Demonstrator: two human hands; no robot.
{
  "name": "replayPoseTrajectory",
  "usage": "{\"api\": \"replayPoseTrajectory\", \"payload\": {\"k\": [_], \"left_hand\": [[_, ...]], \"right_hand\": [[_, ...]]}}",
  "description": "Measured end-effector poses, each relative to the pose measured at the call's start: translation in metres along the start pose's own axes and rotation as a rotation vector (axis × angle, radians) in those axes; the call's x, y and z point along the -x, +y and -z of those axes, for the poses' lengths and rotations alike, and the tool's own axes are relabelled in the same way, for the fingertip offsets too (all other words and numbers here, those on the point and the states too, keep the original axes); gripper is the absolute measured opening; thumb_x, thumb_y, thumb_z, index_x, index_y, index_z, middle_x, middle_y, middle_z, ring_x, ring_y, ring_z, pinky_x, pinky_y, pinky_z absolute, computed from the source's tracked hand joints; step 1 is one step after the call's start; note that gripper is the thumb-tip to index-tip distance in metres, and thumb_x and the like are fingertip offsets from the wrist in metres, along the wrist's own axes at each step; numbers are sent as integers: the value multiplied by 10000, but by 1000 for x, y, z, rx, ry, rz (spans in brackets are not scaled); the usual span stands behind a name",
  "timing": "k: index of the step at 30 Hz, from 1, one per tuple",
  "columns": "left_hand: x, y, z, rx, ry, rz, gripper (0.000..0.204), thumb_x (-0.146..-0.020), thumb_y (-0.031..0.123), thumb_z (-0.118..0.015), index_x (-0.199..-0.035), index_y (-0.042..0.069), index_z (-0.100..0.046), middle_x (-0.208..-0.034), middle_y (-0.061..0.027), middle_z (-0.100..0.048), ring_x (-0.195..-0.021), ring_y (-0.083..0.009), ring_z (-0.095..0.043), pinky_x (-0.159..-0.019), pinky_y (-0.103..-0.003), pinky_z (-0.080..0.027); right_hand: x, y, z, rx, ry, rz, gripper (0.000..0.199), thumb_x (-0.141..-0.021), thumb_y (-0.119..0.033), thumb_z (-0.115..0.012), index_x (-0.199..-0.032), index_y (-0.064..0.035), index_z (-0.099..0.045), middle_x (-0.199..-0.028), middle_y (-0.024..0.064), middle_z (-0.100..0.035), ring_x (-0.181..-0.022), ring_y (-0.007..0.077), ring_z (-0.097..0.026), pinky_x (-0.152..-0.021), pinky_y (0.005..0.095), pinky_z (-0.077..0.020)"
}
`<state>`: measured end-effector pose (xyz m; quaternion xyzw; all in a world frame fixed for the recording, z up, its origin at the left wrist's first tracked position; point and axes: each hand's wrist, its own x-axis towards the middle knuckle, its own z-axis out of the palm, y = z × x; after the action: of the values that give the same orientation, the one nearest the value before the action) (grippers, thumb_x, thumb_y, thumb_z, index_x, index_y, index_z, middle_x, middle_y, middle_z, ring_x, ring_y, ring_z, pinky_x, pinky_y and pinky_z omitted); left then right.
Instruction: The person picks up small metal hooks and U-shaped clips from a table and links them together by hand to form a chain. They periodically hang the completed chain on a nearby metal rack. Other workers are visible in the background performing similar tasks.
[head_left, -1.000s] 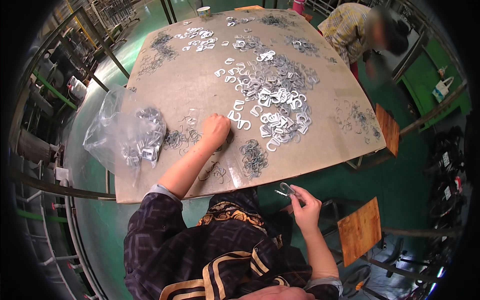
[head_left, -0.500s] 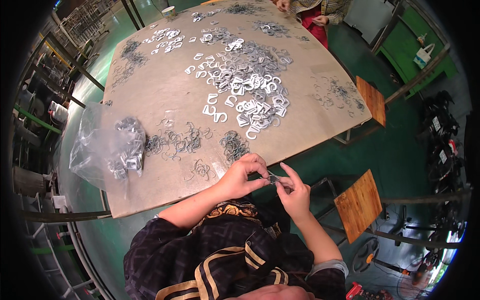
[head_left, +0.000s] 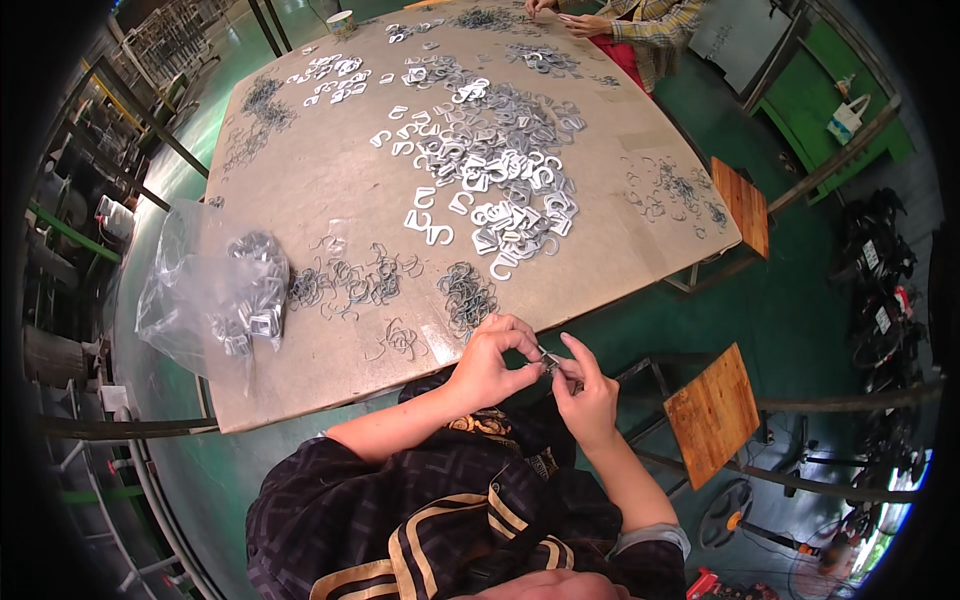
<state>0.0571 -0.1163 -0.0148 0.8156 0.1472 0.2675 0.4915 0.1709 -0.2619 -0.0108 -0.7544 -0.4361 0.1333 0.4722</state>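
Just off the near edge of the table, my left hand (head_left: pixel 497 357) and my right hand (head_left: pixel 587 392) meet fingertip to fingertip. Both pinch a small grey metal piece (head_left: pixel 548 361) between them, with a thin wire-like part; the fingers cover most of it, so its exact shape is hard to see. Close to my left hand lies a heap of thin bent wire clips (head_left: pixel 467 298). Beyond it spreads a large pile of silver hook-shaped metal pieces (head_left: pixel 515 170).
A clear plastic bag (head_left: pixel 185 300) of metal pieces lies at the table's (head_left: pixel 320 210) left, beside more wire clips (head_left: pixel 345 283). Wooden stools (head_left: pixel 713 415) stand at the right. Across the table a person in a plaid sleeve (head_left: pixel 655 30) handles something small.
My hands stay together around the metal piece, with a slight shift of the fingers and the piece tilted differently. The other person's arms have moved left over the table.
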Motion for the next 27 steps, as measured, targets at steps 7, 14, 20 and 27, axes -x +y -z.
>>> {"api": "replayPoseTrajectory", "payload": {"k": [7, 14, 20, 27], "left_hand": [[7, 0, 3, 428, -209, 142, 135, -854, 22, -681, -925, 34, -567, -1064, -124, -686, -1020, -247, -650, -883, -351, -489], [14, 4, 6, 246, -244, -17, 142, -873, 1, -647, -923, 34, -518, -1027, -126, -688, -957, -267, -665, -808, -356, -519], [23, -1, 0, 138, -196, -158, 175, -845, 53, -685, -903, 66, -521, -950, -67, -681, -903, -291, -642, -809, -393, -470], [28, -8, -5, 186, -143, -109, 169, -827, 25, -660, -927, 55, -529, -829, -96, -636, -810, -321, -619, -733, -418, -471]], "right_hand": [[-8, 4, 5, -145, -50, 152, 445, -756, 27, -670, -1195, -17, -611, -823, 120, -713, -764, 203, -725, -686, 290, -544], [-92, 55, -24, 328, -134, 317, 295, -865, -91, -633, -1158, -72, -656, -870, 115, -585, -846, 290, -583, -763, 395, -476], [-162, 73, -94, 571, -318, 301, 369, -848, -150, -658, -1205, -242, -667, -972, 124, -589, -988, 303, -554, -870, 441, -408], [-158, 68, -80, 502, -352, 209, 248, -783, -109, -729, -1027, -147, -706, -946, 86, -590, -1012, 284, -552, -893, 428, -400]]}}
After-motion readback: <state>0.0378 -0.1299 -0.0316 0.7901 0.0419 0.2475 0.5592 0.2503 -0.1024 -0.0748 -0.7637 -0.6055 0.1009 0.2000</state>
